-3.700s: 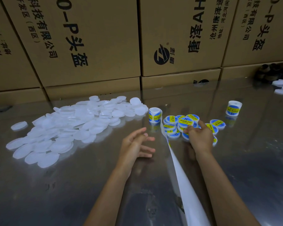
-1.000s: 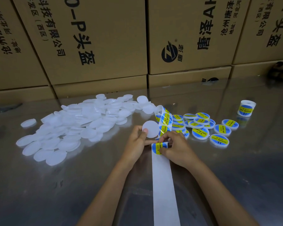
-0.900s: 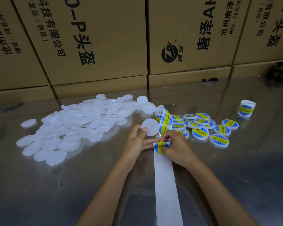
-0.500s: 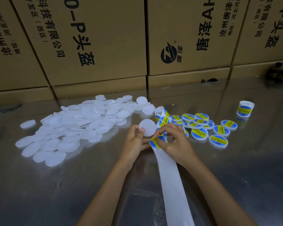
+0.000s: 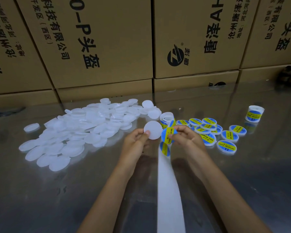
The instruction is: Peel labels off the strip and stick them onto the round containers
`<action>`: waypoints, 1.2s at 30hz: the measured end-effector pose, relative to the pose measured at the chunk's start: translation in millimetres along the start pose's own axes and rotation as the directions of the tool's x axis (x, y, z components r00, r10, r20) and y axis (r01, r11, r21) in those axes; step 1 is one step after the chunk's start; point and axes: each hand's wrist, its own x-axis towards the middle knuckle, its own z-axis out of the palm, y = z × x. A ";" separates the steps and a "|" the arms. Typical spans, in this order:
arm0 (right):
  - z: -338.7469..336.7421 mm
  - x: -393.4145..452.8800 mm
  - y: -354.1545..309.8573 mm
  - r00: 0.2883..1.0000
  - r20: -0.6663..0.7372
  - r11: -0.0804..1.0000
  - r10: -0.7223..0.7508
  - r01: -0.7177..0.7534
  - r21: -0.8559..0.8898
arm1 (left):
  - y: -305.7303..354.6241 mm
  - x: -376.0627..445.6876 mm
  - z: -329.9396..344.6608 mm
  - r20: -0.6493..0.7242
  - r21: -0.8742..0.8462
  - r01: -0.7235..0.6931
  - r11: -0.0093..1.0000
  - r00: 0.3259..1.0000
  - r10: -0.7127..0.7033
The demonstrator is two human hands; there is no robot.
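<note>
The left hand (image 5: pixel 136 139) holds a plain white round container (image 5: pixel 152 130) by its lower edge, thumb on the face and fingers curled behind it, so the disc stands raised above the shiny table (image 5: pixel 57 190). Just beside it, the right hand (image 5: pixel 186 137) pinches a round blue-and-yellow label (image 5: pixel 168 135) between thumb and fingers, its edge close to the container's right rim; whether the two touch cannot be told. Below the label, the white backing strip (image 5: pixel 168 190) runs down the table toward the person, with another label (image 5: pixel 165 148) on it right under the hands. Behind the hands stands the label roll (image 5: pixel 166 118). To the left lies a wide heap of unlabelled containers (image 5: pixel 77 130); to the right, a cluster of labelled containers (image 5: pixel 225 140) lies flat. A second roll (image 5: pixel 254 113) stands well apart at far right. Cardboard boxes (image 5: pixel 107 39) printed with black characters line the back of the table.
</note>
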 end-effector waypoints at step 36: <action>13.0 -6.4 -1.1 0.958 -0.028 0.931 -0.286 0.270 -0.247 | 5.8 -13.4 8.7 0.264 -0.106 0.011 0.994 0.964 0.018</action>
